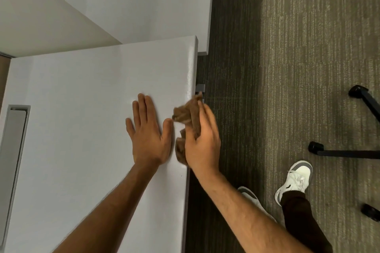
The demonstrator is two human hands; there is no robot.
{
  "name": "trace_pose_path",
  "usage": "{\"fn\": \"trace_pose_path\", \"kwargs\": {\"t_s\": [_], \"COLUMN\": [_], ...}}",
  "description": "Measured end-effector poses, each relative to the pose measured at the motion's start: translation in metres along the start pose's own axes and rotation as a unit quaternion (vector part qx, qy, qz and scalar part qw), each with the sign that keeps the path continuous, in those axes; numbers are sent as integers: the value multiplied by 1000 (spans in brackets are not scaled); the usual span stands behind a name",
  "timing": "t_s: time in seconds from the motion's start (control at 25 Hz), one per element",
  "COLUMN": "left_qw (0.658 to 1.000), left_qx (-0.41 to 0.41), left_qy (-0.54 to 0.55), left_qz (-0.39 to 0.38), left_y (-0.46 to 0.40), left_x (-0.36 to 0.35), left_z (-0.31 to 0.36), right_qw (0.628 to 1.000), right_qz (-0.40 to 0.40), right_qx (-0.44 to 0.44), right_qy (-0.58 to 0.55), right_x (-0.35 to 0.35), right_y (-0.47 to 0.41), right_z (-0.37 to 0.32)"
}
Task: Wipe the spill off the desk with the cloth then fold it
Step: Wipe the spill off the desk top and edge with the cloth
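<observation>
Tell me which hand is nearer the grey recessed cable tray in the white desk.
Left. The left hand lies flat mid-desk, right of the cable tray. The right hand grips the brown cloth at the desk's right edge.

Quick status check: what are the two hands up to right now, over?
Left hand flat on desk, open. Right hand gripping bunched brown cloth at desk's right edge. Cloth not yet folded. Nothing in the way.

Crumpled brown cloth (188, 118) lies bunched at the white desk's (82, 92) right edge.
</observation>
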State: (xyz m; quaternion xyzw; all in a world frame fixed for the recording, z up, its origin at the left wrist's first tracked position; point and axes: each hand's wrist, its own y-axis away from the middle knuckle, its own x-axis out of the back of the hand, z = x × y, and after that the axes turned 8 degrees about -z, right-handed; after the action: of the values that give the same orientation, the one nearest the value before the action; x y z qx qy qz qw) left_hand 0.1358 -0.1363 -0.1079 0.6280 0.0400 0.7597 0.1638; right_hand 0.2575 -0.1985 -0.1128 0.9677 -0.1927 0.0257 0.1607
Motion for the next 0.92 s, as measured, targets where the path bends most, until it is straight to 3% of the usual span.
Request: {"fn": "trace_pose_path", "kwargs": {"t_s": [0.24, 0.4, 0.92], "left_qw": [1000, 1000, 999], "left_qx": [5, 9, 9], "left_qy": [-9, -10, -17], "left_qz": [-3, -9, -28], "left_y": [-2, -2, 1], "left_x": [-3, -2, 5], "left_z": [-4, -2, 3], "right_qw": [999, 998, 985], "right_qz": [16, 13, -126], "right_qx": [38, 52, -30], "right_qy": [32, 20, 116], "right_x": [13, 22, 32], "right_y": [-109, -136, 24], "right_z": [-32, -42, -6]}}
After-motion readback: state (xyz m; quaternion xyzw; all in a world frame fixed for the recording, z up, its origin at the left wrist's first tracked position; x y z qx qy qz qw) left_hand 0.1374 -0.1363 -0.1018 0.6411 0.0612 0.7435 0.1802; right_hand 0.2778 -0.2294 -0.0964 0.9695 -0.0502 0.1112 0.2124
